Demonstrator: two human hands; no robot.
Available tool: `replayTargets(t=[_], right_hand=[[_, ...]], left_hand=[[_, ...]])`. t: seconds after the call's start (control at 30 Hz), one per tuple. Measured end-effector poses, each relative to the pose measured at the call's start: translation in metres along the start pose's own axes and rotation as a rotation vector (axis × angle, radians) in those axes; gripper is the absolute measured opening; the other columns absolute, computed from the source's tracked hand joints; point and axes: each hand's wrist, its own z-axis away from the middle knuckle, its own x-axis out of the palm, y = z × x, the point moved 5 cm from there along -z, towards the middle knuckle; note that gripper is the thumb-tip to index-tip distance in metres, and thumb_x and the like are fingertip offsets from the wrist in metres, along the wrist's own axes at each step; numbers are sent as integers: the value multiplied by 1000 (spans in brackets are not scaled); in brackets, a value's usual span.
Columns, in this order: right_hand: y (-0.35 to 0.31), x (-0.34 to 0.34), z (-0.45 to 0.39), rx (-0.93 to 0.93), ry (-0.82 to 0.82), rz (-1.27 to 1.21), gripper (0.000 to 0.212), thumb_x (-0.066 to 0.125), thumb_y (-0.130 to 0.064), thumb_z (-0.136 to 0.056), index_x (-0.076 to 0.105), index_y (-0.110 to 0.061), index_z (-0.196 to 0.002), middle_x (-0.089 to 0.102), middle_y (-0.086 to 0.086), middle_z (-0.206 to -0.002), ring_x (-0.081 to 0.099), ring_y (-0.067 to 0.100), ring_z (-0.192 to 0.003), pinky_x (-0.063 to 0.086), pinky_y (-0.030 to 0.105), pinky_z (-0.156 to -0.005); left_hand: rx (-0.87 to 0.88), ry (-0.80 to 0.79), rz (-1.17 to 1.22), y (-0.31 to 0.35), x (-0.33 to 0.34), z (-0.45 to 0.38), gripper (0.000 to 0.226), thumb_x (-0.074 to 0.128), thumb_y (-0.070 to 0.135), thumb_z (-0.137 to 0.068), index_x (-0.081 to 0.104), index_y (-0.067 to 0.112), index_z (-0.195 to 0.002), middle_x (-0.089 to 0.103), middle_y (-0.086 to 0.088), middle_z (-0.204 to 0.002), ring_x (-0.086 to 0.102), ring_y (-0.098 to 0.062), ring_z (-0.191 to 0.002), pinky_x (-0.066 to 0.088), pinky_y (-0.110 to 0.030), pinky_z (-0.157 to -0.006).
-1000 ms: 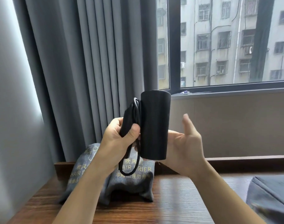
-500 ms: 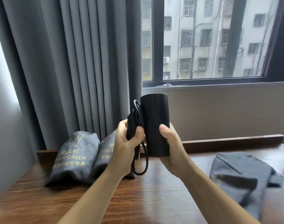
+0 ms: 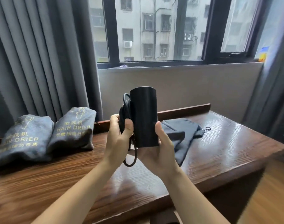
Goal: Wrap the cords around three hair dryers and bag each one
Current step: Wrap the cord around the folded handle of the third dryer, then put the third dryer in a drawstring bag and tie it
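Right hand (image 3: 160,152), open a second ago, now clasps hair dryer (image 3: 144,118) barrel from below. Left hand (image 3: 120,135) still pins wound cord (image 3: 126,107) against folded handle; loop dangles. Dryer held upright above bench (image 3: 219,151). Two filled bags (image 3: 73,128) left; empty bag (image 3: 183,135) just behind: bagging next, likely.

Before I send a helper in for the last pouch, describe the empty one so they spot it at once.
On the wooden table under the window, look right of the hair dryer held in both hands. The empty bag lies flat and limp there, its drawstring trailing right. The two bags at the left are stuffed plump and show gold HAIR DRIER lettering.
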Motion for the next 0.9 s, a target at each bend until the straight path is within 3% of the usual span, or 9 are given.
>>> replayTargets(t=[0.13, 0.27, 0.4, 0.5, 0.57, 0.63, 0.77, 0.83, 0.9], right_hand=[[-16, -12, 15, -105, 101, 59, 66, 61, -51, -95, 54, -11, -147, 53, 21, -150, 47, 39, -142, 25, 71, -119], [-36, -30, 29, -176, 147, 94, 61, 63, -45, -95, 57, -10, -146, 56, 19, -149, 51, 35, -141, 31, 59, -122], [-58, -51, 39, -208, 157, 24, 83, 78, -51, -86, 50, -6, -150, 51, 23, -152, 55, 37, -135, 54, 43, -100], [-73, -69, 47, -224, 180, 70, 65, 65, -40, -95, 51, -5, -148, 53, 26, -145, 53, 43, -133, 43, 59, -112], [-81, -79, 51, -250, 241, 178, 58, 65, -40, -94, 58, -4, -139, 60, 24, -128, 57, 43, -121, 41, 59, -108], [-90, -85, 56, -288, 340, 392, 56, 72, -44, -87, 65, -4, -126, 66, 21, -112, 63, 41, -107, 48, 55, -95], [-103, -86, 65, -403, 459, 810, 53, 76, -37, -82, 65, -16, -130, 76, 1, -105, 73, 24, -103, 61, 40, -87], [-103, -86, 66, -419, 473, 902, 64, 77, -32, -84, 57, -17, -142, 74, -8, -111, 71, 20, -110, 61, 39, -90], [-101, -85, 66, -436, 475, 908, 68, 78, -29, -83, 54, -15, -145, 74, -7, -113, 71, 22, -111, 61, 42, -90]], left_hand=[[-22, 2, 33, -8, 30, 7, 40, 43, 49, -105, 52, 11, -113, 70, 12, -92, 68, -11, -90, 56, -27, -74], [6, -60, -7, -13, 61, 10, 44, 37, 54, -102, 49, 13, -114, 71, 10, -93, 69, -10, -90, 57, -27, -74], [-6, -188, -239, -21, 87, 1, 70, 22, 83, -90, 47, 22, -112, 68, 8, -97, 66, -3, -91, 55, -29, -76], [-57, -348, -149, -38, 99, -16, 88, 17, 89, -83, 60, 20, -114, 70, 0, -101, 67, -6, -92, 56, -25, -78], [-169, -238, -110, -58, 100, -28, 71, 26, 77, -92, 65, 20, -111, 72, -3, -99, 69, -17, -90, 57, -32, -73], [-169, -183, -357, -72, 104, -34, 40, 41, 59, -102, 59, 27, -119, 69, 0, -104, 67, -22, -93, 55, -36, -77], [-92, -577, -854, -85, 131, -25, 71, 52, 70, -75, 52, 36, -137, 60, 1, -110, 60, -19, -103, 51, -31, -82], [-7, -677, -962, -84, 144, -17, 54, 65, 61, -80, 64, 30, -124, 68, 6, -105, 60, -14, -92, 46, -21, -65], [38, -687, -981, -83, 148, -11, 22, 70, 38, -87, 70, 24, -103, 72, 7, -94, 62, -15, -82, 48, -26, -59]])
